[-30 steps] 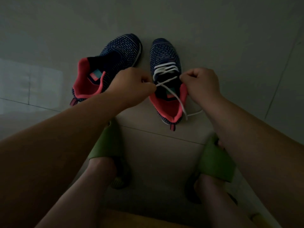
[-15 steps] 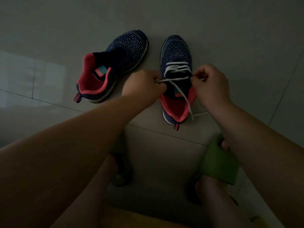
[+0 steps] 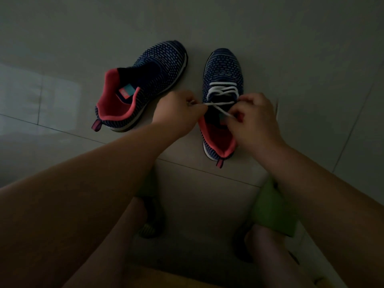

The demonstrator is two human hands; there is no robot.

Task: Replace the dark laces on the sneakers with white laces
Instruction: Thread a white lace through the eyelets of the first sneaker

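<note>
Now both hands' grip, left hand [image 3: 178, 112] and right hand [image 3: 254, 119], pinched on white lace [image 3: 218, 103].

the right sneaker [image 3: 223, 73] is partly covered by both hands, and its upper eyelets are hidden. the lace [image 3: 220, 110] ends vanish inside curled fingers. both forearms are cut off by the edges.

Beneath me, a dim grey tiled floor [image 3: 291, 48] with thin dark grout lines [image 3: 52, 127]. A pale window reflection [image 3: 37, 94] lies at left. Lighting is low.
</note>
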